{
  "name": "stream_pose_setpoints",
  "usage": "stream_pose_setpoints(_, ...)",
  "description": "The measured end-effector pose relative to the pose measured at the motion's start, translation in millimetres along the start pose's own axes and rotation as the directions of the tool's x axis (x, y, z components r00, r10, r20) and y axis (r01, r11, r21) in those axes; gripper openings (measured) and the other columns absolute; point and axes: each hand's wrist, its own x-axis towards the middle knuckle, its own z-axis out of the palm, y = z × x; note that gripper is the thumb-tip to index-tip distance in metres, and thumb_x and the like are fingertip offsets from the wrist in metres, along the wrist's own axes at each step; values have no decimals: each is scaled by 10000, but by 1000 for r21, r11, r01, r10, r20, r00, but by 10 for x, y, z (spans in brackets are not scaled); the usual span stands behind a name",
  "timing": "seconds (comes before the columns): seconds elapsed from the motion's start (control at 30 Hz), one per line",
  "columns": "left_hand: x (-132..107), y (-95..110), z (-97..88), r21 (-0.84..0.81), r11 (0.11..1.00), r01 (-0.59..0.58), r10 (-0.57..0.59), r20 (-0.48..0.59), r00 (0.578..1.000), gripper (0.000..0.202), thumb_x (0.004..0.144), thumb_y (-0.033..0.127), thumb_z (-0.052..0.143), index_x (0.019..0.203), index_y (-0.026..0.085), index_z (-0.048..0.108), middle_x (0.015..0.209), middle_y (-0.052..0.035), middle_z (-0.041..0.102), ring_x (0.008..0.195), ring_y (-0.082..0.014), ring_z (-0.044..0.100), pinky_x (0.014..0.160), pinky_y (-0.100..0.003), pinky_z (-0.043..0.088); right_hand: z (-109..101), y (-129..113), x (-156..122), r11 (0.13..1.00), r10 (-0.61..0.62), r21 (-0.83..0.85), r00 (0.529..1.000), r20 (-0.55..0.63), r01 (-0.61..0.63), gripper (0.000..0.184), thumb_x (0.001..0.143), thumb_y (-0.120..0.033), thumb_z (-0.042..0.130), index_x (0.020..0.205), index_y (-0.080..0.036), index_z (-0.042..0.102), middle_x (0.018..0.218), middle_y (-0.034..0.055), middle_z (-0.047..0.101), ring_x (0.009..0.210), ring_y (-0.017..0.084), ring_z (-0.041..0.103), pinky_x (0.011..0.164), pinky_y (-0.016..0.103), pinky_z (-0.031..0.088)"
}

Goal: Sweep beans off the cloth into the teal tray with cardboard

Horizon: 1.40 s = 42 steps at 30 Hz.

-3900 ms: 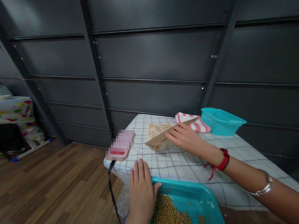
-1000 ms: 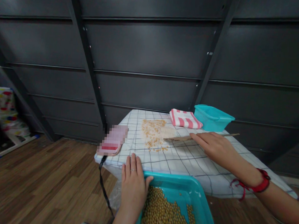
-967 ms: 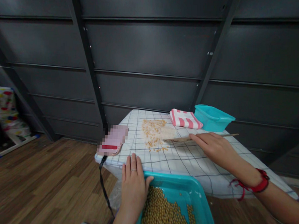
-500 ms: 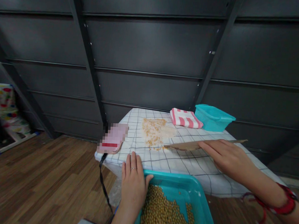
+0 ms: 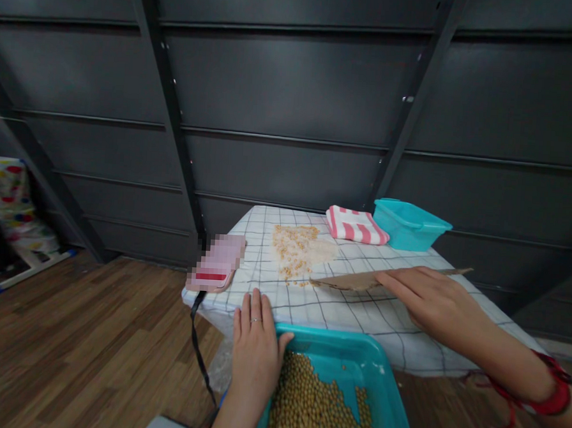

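My right hand (image 5: 428, 298) grips a flat piece of cardboard (image 5: 349, 280), held on edge low over the checked tablecloth (image 5: 309, 311). Its left tip is beside a scatter of yellow beans or kernels (image 5: 296, 246), which lie with pale crumbs or powder on the cloth. My left hand (image 5: 255, 340), fingers stretched out, rests at the left corner of a teal tub (image 5: 375, 349) and on the table's near edge. The tub stands against that edge and holds many round, greenish-brown beans (image 5: 314, 401), heaped toward its left side.
A folded pink-and-white striped towel (image 5: 357, 225) and a smaller turquoise basin (image 5: 407, 225) stand at the back right of the table. On the left edge lies a pink phone-like thing (image 5: 219, 261), partly blurred, with a black strap (image 5: 195, 343) hanging down. A dark panelled wall (image 5: 292, 93) rises behind.
The cardboard in my right hand has shifted slightly left, its tip now closer to the scattered beans. My left hand and the tub stay in place.
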Motion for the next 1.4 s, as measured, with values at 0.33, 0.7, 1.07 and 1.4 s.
stream_pose_setpoints(0.33,10,-1,-13,20,1000,-6,6,-8,1000,616,806,497,342,1174,17,456,1241,-224,478,1163,-346,407,902,-490,388,24,29,46,998,-27,-48,999,34,29,325,762,27,306,912,-116,556,746,68,639,624,150,554,615,275,416)
stream_pose_setpoints(0.7,-18,0,23,2,1000,11,-11,6,1000,607,804,480,353,1213,38,422,1279,-213,443,1204,-331,361,942,-498,347,-86,-27,16,999,-48,14,999,1,48,308,784,21,308,912,-121,549,768,69,638,678,156,555,659,278,413)
stream_pose_setpoints(1.07,-11,10,9,22,1000,3,-3,16,1000,634,815,500,300,1200,16,441,1278,-230,440,1193,-338,373,933,-505,353,-106,-151,-50,998,-52,-44,999,-15,51,315,787,17,320,871,-132,585,755,57,648,691,143,563,673,275,409)
stream_pose_setpoints(1.4,1,17,-6,12,1000,-8,8,12,1000,645,808,503,329,1192,-3,441,1264,-238,451,1174,-351,393,922,-502,363,-204,-40,-66,998,-22,-66,999,-27,20,291,789,26,337,901,-106,571,756,70,649,677,148,560,653,275,417)
